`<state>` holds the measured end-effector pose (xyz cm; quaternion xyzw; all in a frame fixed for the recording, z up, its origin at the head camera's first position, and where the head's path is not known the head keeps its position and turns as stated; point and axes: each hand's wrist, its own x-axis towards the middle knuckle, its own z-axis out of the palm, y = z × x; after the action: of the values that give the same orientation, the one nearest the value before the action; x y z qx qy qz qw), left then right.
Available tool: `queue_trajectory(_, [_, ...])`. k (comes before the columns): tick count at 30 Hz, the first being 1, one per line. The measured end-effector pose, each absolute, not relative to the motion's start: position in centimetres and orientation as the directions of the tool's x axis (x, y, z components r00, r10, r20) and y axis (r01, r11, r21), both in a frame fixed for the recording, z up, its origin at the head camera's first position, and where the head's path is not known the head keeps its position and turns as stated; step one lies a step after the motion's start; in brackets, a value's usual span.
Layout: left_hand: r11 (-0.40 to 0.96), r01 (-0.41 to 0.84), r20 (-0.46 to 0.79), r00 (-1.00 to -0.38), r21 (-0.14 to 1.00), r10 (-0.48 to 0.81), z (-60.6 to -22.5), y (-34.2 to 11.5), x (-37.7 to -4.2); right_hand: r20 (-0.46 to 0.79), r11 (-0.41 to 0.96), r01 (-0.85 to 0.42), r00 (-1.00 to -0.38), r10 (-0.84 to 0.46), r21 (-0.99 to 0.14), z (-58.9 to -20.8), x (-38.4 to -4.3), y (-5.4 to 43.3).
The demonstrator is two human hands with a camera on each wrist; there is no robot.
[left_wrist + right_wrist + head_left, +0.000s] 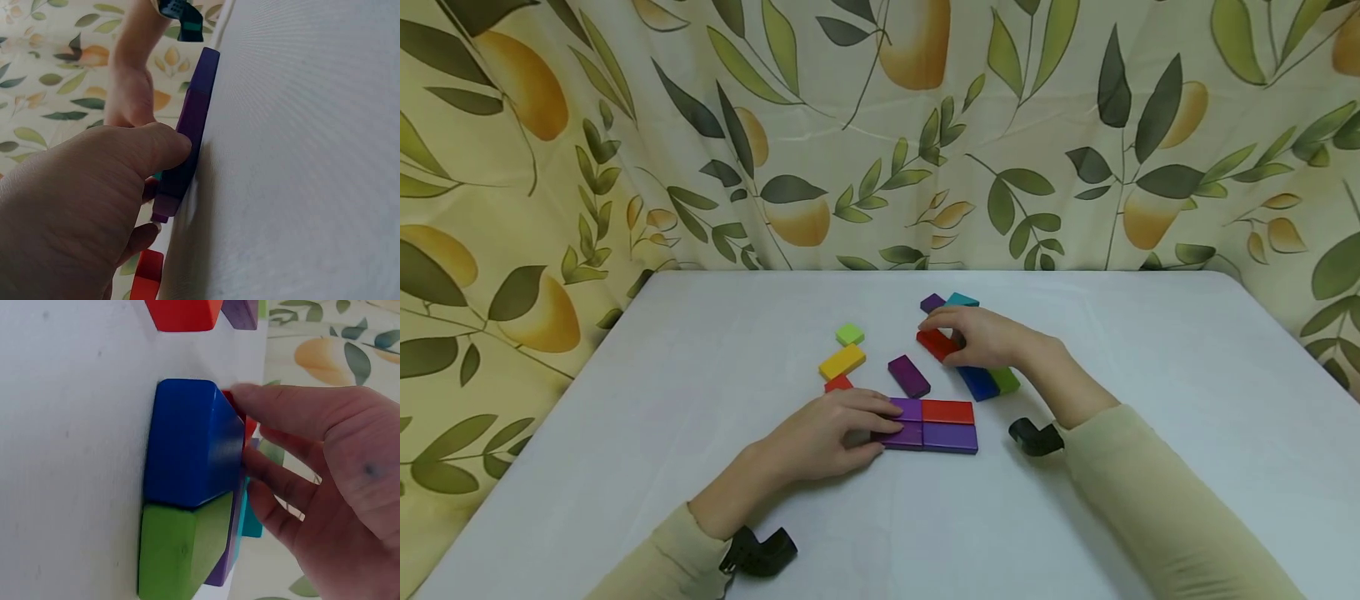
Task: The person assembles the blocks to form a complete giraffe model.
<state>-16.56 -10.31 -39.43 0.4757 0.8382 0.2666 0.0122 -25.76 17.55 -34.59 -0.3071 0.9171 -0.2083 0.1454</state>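
My left hand (831, 429) rests at the left end of a flat rectangle of blocks, with a purple block (907, 409) at its back left. The thumb (169, 147) lies along the near side and fingers reach over the top. A red block (947, 412) and a violet block (950, 438) form the rectangle's right half. Further back, my right hand (992, 335) pinches another red block (934, 343) between thumb and fingers. Beside that hand lie a blue block (184, 444) and a green block (167, 550).
A loose dark purple block (909, 377) lies behind the rectangle. To the left are a yellow block (842, 362), a lime block (850, 334) and a partly hidden red one (838, 383). A teal block (962, 299) and small purple block (932, 302) sit behind the right hand.
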Motion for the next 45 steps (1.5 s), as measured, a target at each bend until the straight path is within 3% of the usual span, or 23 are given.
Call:
queue_trajectory(8, [0.411,0.788,0.226,-0.551,0.459,0.803,-39.5,-10.2,-16.6,-0.178,0.748,-0.466,-0.781,-0.599,-0.472,-34.6,-25.7,16.9])
queue_trajectory(16, [0.421,0.781,0.213,-0.558,0.461,0.802,-39.5,-10.0,-16.5,-0.055,0.717,-0.529,-0.786,-0.615,-0.455,-33.6,-24.5,17.8])
queue_trajectory(23, [0.425,0.784,0.213,-0.558,0.453,0.802,-39.3,-9.9,-16.5,-0.001,0.698,-0.559,-0.78,-0.625,-0.448,-32.7,-20.8,19.5])
queue_trajectory(34, [0.436,0.78,0.216,-0.568,0.45,0.794,-39.3,-10.0,-16.4,-0.014,0.684,-0.561,-0.768,-0.64,-0.466,-33.2,-14.7,20.6])
queue_trajectory(45, [0.456,0.767,0.197,-0.584,0.452,0.787,-39.3,-10.2,-16.4,-0.161,0.71,-0.506,-0.747,-0.645,-0.49,-33.8,-11.2,19.9])
